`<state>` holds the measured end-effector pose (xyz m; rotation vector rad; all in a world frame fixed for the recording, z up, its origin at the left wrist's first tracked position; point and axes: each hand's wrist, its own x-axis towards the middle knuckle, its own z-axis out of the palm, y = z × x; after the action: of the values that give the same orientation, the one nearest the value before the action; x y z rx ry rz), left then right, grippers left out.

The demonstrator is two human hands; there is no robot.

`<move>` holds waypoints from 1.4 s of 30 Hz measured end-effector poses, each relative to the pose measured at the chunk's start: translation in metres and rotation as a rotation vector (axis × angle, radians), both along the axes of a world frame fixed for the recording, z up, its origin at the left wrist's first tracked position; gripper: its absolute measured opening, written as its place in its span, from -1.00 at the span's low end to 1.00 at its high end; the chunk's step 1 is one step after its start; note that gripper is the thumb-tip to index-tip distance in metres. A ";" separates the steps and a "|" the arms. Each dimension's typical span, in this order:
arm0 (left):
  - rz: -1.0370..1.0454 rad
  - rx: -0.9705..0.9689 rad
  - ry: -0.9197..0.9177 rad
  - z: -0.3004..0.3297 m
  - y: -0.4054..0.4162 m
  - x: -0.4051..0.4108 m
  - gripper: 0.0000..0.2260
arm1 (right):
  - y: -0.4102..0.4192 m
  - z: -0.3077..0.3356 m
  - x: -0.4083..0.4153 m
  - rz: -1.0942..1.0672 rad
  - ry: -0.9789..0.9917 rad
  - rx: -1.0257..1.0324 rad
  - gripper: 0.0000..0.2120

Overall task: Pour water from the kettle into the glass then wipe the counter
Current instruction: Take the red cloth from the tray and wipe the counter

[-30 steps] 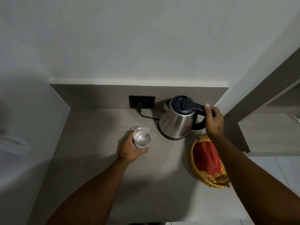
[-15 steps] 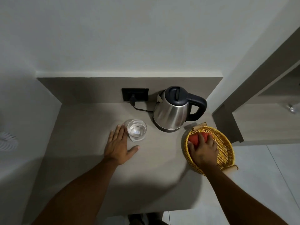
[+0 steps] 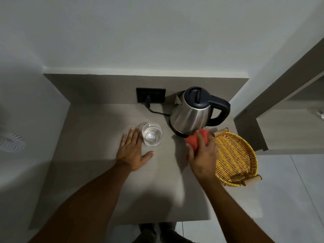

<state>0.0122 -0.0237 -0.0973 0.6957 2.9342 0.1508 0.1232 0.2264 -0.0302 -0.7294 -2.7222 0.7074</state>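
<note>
A steel kettle with a black lid and handle stands upright on its base at the back of the grey counter. A clear glass holding water stands left of it. My left hand lies flat and open on the counter, its fingers beside the glass. My right hand grips a red cloth just in front of the kettle, over the counter.
A yellow wicker tray with wooden handles sits at the counter's right edge. A black wall socket with the kettle's cord plugged in is on the back panel. Walls close in the left and back sides.
My right hand left the kettle handle, took the red cloth out of the wicker tray and carried it left. My left hand let go of the glass and lies flat.
</note>
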 end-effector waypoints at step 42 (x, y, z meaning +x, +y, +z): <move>0.366 0.822 -0.109 0.094 -0.017 -0.044 -0.26 | -0.070 -0.065 0.008 0.559 -0.219 0.116 -0.39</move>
<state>-0.0318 -0.0410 -0.0037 0.1783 2.7845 1.4174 0.1307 0.1564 -0.0949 -0.0038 -3.1676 0.5907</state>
